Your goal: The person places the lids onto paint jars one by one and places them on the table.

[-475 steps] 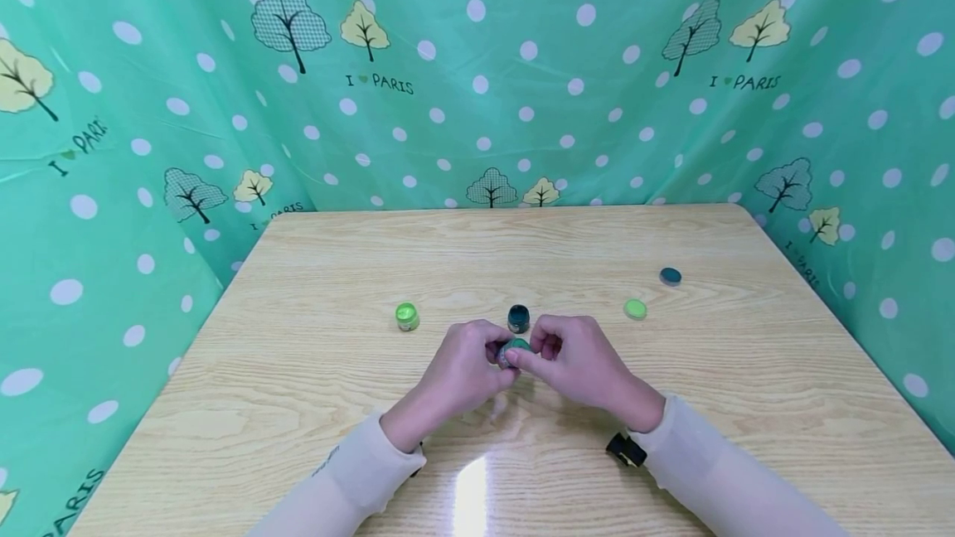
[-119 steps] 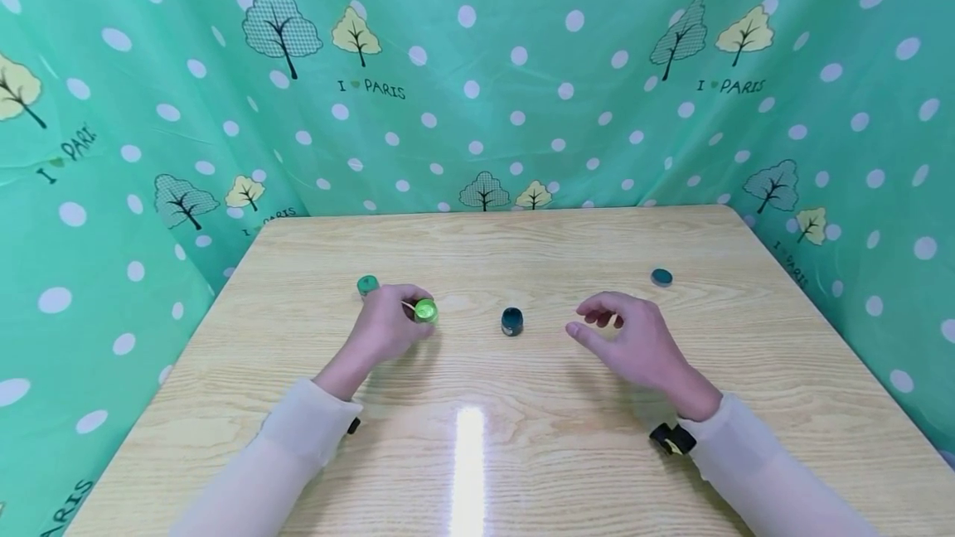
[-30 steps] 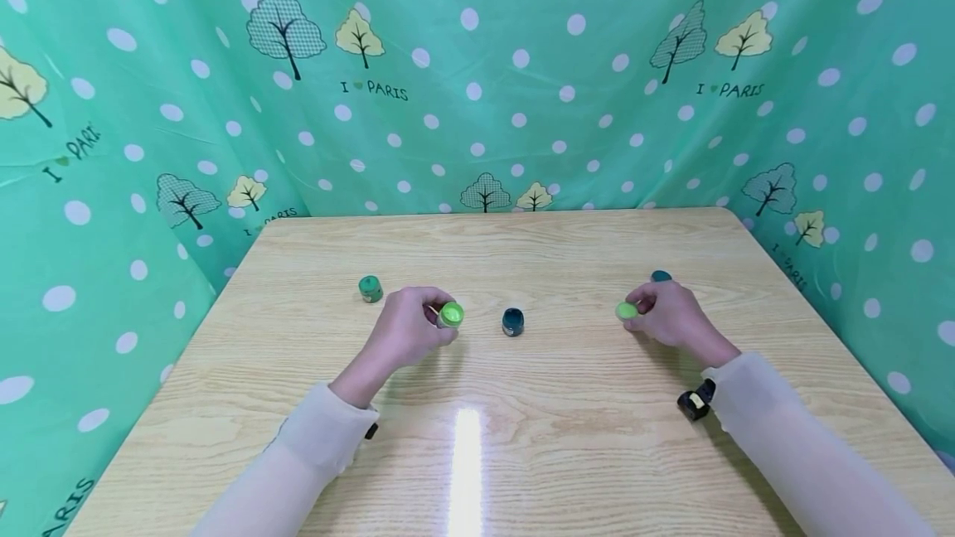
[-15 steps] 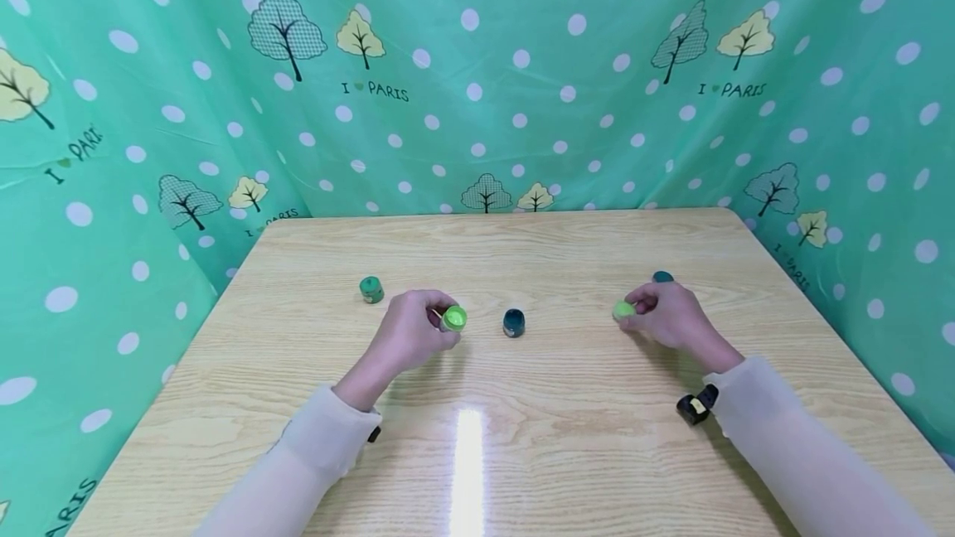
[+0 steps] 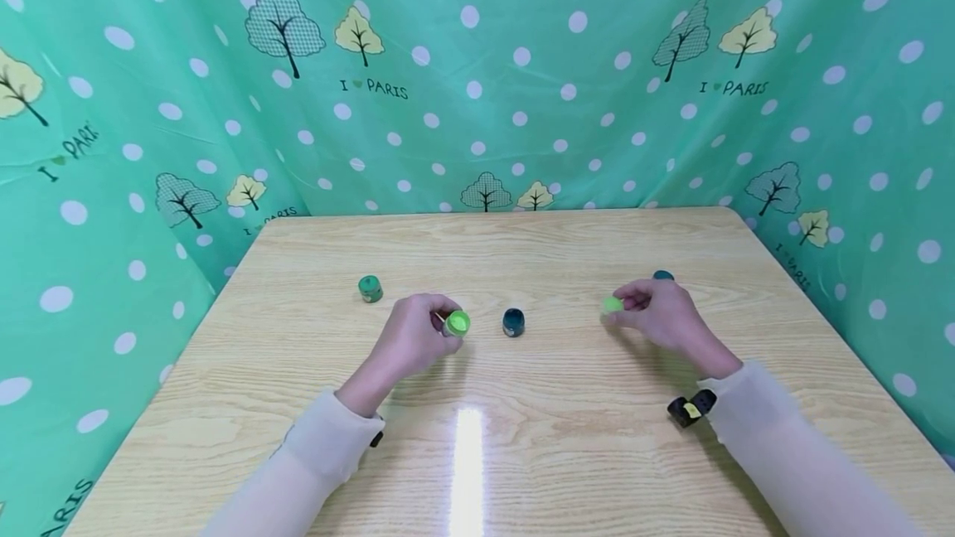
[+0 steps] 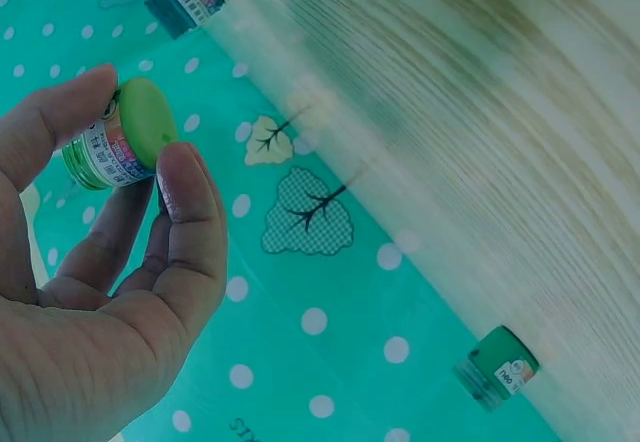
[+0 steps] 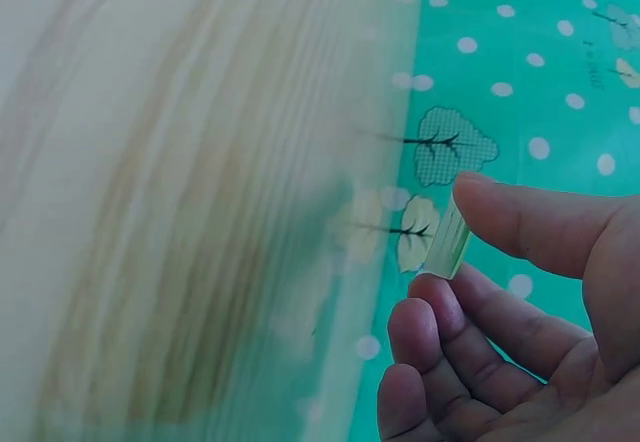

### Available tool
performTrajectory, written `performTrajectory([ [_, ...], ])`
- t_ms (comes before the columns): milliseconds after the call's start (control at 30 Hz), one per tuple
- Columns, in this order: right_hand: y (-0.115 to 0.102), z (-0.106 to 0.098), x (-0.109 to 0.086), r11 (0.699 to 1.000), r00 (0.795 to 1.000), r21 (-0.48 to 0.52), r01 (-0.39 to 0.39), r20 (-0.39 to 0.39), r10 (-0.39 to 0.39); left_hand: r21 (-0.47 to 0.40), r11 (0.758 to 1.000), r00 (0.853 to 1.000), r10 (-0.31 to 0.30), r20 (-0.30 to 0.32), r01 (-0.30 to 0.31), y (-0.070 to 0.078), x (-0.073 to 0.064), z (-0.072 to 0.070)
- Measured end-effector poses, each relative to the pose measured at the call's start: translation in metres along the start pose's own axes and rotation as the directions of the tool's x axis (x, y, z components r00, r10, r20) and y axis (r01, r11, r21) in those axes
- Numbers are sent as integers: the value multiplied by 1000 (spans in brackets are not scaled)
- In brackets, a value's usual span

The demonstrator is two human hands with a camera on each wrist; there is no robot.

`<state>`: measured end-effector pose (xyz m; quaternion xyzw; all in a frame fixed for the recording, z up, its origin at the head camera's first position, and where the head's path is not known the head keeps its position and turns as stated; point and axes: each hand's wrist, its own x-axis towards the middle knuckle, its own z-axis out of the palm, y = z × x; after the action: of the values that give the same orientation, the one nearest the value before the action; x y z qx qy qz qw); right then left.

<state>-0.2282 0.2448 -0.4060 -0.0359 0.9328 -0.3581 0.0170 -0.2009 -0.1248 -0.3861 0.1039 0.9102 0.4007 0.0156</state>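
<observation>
My left hand (image 5: 418,334) holds a small light green paint jar (image 5: 458,324) between thumb and fingers, its mouth uncovered and tipped somewhat toward the right. In the left wrist view, the jar's printed label (image 6: 110,152) shows between the fingertips. Across the table, my right hand (image 5: 660,315) pinches a light green lid (image 5: 612,306) by its edge; the right wrist view has the lid (image 7: 447,242) edge-on between thumb and fingers. Between the two hands stands a dark teal paint jar (image 5: 513,322), uncovered. The jar and lid are apart.
A green paint jar (image 5: 370,288) with its lid on stands left of my left hand. Beyond my right hand lies a dark teal lid (image 5: 662,275), partly hidden by it. A polka-dot curtain (image 5: 477,89) hangs behind the wooden table (image 5: 477,247).
The green jar, in both hands at first, now stands at the left. My right hand has since picked up the light green lid and moved slightly left; my left hand brought its jar rightward.
</observation>
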Motion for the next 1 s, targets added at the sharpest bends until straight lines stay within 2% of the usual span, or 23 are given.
performTrajectory([
  [467,-25,5,-6,996,998,63,62,7,-63,-13,1000,1000,17,-3,-17,3,-1,5],
  [1000,-37,15,-8,990,996,111,90,-2,-90,-7,999,999,43,0,-43,8,-3,10],
])
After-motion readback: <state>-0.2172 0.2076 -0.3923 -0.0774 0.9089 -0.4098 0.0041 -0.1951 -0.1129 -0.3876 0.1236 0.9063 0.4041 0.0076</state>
